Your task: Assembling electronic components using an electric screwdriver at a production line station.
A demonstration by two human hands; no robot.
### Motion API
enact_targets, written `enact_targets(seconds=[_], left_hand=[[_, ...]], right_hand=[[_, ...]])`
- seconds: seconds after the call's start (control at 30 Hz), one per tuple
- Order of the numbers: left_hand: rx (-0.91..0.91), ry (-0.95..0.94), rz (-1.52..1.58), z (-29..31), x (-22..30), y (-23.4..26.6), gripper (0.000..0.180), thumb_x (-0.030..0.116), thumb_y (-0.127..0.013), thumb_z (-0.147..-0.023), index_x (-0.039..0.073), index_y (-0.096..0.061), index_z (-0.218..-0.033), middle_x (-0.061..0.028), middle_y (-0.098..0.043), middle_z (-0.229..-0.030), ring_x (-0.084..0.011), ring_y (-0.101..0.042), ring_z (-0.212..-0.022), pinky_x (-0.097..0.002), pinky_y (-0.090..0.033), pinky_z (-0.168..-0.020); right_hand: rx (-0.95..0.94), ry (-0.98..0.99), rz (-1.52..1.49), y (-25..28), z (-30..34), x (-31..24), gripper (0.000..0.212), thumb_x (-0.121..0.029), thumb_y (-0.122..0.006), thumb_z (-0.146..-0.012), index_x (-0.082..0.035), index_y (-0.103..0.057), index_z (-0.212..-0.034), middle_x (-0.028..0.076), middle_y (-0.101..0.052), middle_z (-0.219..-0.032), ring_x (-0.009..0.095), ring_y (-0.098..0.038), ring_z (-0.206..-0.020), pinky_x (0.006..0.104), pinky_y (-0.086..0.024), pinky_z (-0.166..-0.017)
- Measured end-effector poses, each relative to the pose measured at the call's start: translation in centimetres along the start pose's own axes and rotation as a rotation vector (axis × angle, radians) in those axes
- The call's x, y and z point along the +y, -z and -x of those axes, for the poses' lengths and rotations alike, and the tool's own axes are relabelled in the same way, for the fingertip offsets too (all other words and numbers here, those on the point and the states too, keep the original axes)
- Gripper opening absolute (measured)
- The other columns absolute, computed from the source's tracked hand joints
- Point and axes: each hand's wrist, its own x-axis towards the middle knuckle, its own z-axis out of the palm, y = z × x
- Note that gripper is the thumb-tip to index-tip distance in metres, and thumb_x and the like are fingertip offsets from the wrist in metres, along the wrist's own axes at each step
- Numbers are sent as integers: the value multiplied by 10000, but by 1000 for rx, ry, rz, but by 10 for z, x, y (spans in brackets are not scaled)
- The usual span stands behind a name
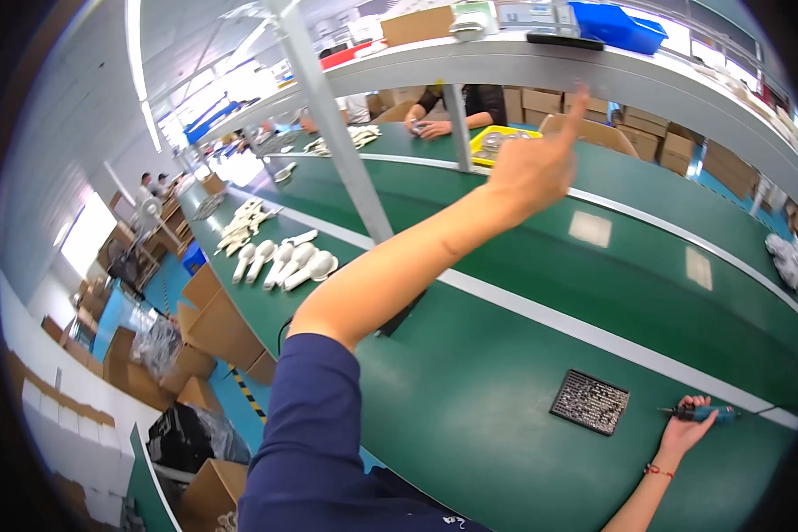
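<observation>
My left arm reaches up and across the view. My left hand [534, 168] is raised toward the shelf edge, its index finger stretched upward and nothing seen in it; the fingertip is blurred. On the right, my right hand [687, 431], with a red string bracelet at the wrist, is wrapped round a teal and black electric screwdriver [723, 414]. The screwdriver lies level above the green worktop, its bit toward the left. Left of that hand sits a black tray [556, 410] filled with many small metal pieces, probably screws.
White shower-head-like parts [281, 260] lie in a row at left, with a heap of pale parts [241, 226] behind. A metal post [337, 133] and overhead shelf [505, 58] stand ahead. Across the conveyor, a person's hands [433, 129] work near a yellow bin [483, 144].
</observation>
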Motion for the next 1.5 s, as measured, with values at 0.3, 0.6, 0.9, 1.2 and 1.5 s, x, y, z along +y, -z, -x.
enact_targets(seconds=[0.3, 0.6, 0.9, 1.2, 1.5], left_hand=[[-39, 40, 0, 0, 2, 12, 905, 109, -600, -801, 33, -50, -1516, -64, -547, -540, -266, -535, -438, -384, -427, -429], [-4, 13, 412, 2, -18, 3, 876, 94, -585, -823, 85, -64, -1527, -76, -627, -604, -265, -592, -482, -357, -480, -527], [57, -15, 76, 5, -24, 7, 812, 85, -551, -806, 142, -176, -1524, -82, -519, -476, -279, -523, -409, -399, -420, -421], [-62, 134, -164, -4, -11, 27, 761, 127, -516, -861, 177, -162, -1532, -59, -608, -570, -243, -538, -437, -397, -430, -533], [-249, 224, 266, 99, 49, -13, 261, 160, -621, -856, 159, -627, -1117, -172, -685, -880, -339, -671, -715, -389, -520, -609]], right_hand=[[-17, -27, 55, 0, -3, 4, 311, -303, -467, -1007, -13, -444, -1115, 68, -450, -926, 197, -454, -834, 322, -438, -862], [-46, -39, 76, 4, -2, 4, 304, -294, -466, -1004, -14, -434, -1120, 70, -447, -930, 201, -454, -850, 327, -436, -868], [12, -33, -15, -8, 0, 11, 299, -303, -499, -997, -30, -458, -1113, 60, -448, -892, 167, -462, -813, 309, -439, -805], [67, 6, 10, -24, 15, 19, 318, -329, -514, -988, -43, -460, -1118, 56, -457, -898, 153, -463, -812, 299, -438, -788], [112, -126, -178, -41, 6, 14, 206, -228, -635, -865, -88, -486, -836, -20, -423, -673, 111, -418, -583, 255, -367, -564]])
